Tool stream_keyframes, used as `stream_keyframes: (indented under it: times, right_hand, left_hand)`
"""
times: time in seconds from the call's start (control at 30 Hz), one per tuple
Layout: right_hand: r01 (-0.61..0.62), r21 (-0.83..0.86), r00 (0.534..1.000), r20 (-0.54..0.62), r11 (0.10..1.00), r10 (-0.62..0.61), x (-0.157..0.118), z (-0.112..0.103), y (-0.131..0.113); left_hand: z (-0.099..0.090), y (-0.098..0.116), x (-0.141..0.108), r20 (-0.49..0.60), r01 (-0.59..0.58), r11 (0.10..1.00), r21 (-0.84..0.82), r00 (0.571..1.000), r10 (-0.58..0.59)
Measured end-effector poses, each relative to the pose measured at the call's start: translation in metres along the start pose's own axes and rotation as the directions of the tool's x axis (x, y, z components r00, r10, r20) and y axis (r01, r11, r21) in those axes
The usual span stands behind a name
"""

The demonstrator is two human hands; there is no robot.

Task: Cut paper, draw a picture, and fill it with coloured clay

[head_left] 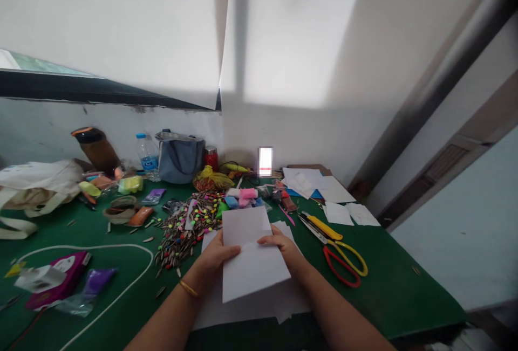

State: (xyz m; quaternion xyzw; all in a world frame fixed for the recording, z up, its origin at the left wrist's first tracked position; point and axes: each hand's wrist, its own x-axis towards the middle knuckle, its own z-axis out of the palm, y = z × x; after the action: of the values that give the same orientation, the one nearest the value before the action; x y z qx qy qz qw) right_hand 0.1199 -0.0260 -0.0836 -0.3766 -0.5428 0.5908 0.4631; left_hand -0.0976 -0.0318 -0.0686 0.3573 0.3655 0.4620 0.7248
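A folded white paper point(251, 270) is held up between both hands, above more white sheets point(214, 308) lying on the green table. My left hand point(218, 256) grips its left edge, thumb on the front and the other fingers behind. On the right edge, my right hand point(283, 246) holds it in the same way, thumb across the front. Scissors point(342, 265) with red and yellow handles lie to the right of my right hand, beside a yellow cutter point(324, 227).
Sunflower seeds and coloured beads point(182, 232) are heaped left of centre. Behind stand a blue bag point(181, 159), a water bottle point(148, 159) and a lit phone point(265, 161). A white cable point(121, 245) and magenta box point(60, 281) lie left; papers point(338, 213) lie back right.
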Motion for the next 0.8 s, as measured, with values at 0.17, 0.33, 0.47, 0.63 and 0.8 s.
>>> stream_keyframes:
  times: [0.17, 0.33, 0.47, 0.63, 0.8]
  right_hand:
    - [0.013, 0.035, 0.999, 0.040, 0.999, -0.014, 0.000, -0.002, 0.009]
    - [0.251, -0.225, 0.967, 0.021, 0.941, -0.253, 0.003, -0.016, 0.020]
    - [0.250, -0.292, 0.957, -0.074, 0.923, -0.282, 0.000, -0.015, 0.016]
    - [0.147, -0.240, 0.949, -0.239, 0.959, -0.205, -0.001, -0.014, 0.013]
    - [0.148, -0.260, 0.942, -0.256, 0.954, -0.216, 0.001, -0.015, 0.016]
  left_hand:
    - [-0.007, -0.005, 0.008, -0.134, -0.072, 0.989, 0.126, 0.987, 0.089]
    - [-0.013, -0.011, 0.014, -0.170, -0.104, 0.980, 0.168, 0.977, 0.132]
    - [-0.013, -0.012, 0.014, -0.150, -0.128, 0.974, 0.185, 0.976, 0.157]
    - [-0.009, -0.012, 0.011, -0.150, -0.093, 0.984, 0.152, 0.982, 0.116]
    - [-0.004, -0.018, 0.012, -0.094, -0.205, 0.977, 0.063, 0.973, 0.210]
